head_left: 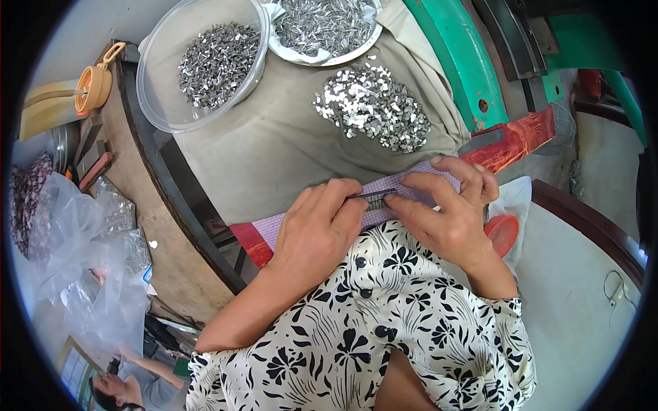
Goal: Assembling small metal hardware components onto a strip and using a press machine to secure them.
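Note:
My left hand (319, 222) is closed, its thumb and fingertips pinching the left end of a thin dark strip with a row of small metal pieces (376, 201) along it. At the other end of this strip is my right hand (445, 212), its thumb pressed to the row and its other fingers bent above it. The strip is over a purple checked mat (274, 229) close to my body. Beyond the mat, a loose heap of small shiny metal pieces (373, 106) lies on a grey-beige cloth (274, 147). Fingers partly hide the strip's ends.
A clear plastic tub (161, 103) holds dark metal bits; beside it, a white bowl (329, 61) contains thin silvery pins. Green machine parts (452, 61) stand at the right. A red dish (501, 233) sits near my right wrist. Plastic bags (89, 253) and another person (130, 383) are at the left.

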The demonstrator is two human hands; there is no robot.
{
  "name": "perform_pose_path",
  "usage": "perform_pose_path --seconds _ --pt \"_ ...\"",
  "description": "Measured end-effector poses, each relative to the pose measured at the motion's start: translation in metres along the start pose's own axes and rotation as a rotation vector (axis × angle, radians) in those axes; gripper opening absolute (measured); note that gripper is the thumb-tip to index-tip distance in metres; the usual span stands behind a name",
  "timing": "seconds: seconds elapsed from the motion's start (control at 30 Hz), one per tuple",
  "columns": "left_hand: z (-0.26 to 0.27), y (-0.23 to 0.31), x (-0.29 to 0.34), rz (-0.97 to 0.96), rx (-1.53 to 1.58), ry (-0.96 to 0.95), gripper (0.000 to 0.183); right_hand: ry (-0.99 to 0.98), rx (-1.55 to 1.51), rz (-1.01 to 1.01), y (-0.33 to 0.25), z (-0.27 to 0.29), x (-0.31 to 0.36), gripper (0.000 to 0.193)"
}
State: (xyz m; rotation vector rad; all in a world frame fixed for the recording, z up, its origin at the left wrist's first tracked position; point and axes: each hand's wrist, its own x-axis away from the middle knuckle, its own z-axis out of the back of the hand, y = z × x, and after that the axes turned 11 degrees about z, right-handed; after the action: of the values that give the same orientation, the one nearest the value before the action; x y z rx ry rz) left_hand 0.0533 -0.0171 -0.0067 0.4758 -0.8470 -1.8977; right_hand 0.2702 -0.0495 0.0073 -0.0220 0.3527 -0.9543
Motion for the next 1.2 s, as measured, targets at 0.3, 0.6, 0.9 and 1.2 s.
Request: perform_pose_path --seconds 0.3,0.6,0.9,1.2 --pt "0.000 -0.003 0.002 0.043 0.093 -0.002 0.022 -0.041 0.248 0.130 -0.008 -0.003 -0.002 0.011" --pt "0.012 -0.012 0.011 0.086 0.100 0.008 0.029 0.011 -0.020 0.005 -0.010 0.005 -0.016 0.012" --pt "0.032 -0.022 0.024 0.106 -0.011 0.027 0.034 -0.047 0.058 0.163 -0.017 -0.010 -0.024 0.012" --pt "0.026 -0.020 0.023 0.018 -0.066 0.050 0.019 -0.155 0.056 0.186 -0.018 -0.007 -0.033 0.012"
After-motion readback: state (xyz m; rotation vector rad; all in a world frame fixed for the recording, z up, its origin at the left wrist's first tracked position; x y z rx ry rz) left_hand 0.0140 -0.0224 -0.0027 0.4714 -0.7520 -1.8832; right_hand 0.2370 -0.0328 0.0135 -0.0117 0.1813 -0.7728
